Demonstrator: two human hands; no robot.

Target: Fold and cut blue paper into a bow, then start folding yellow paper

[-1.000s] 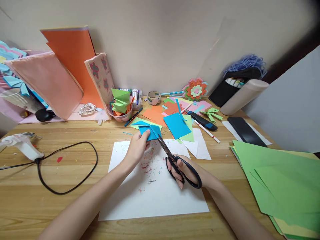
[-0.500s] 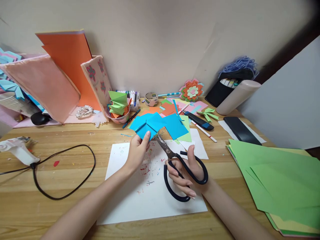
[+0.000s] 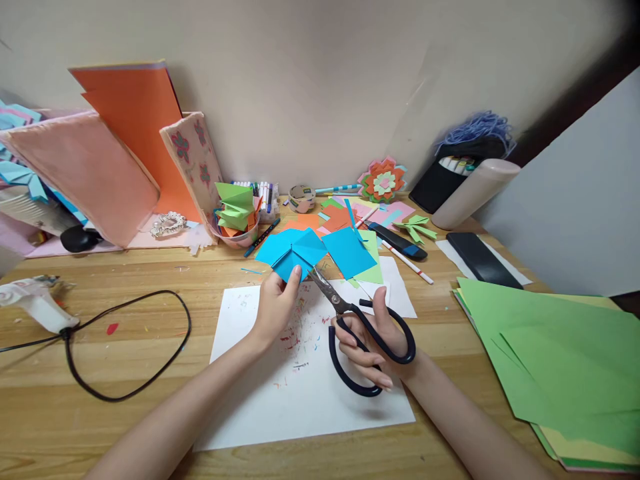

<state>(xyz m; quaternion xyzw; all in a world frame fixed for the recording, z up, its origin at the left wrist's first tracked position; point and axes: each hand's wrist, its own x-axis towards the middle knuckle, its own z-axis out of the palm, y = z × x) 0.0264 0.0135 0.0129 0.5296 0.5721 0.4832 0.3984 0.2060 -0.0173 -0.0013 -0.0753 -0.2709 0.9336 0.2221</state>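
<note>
My left hand pinches a folded piece of blue paper, thumb on top, over the far edge of a white sheet. Black-handled scissors are in my right hand, its thumb and fingers through the loops. The narrow blades point up and left, their tips at the lower right edge of the blue paper; whether they bite into it I cannot tell. A flat blue square lies just right of the held piece. Coloured specks and marks dot the white sheet.
Paper scraps, a box cutter and a layered paper flower lie behind. A white glue gun with a looped black cord is at left. Green paper sheets and a black phone sit at right.
The held blue paper has shifted slightly left, opening a gap from the blue square. The scissor handles have drawn slightly closer together.
</note>
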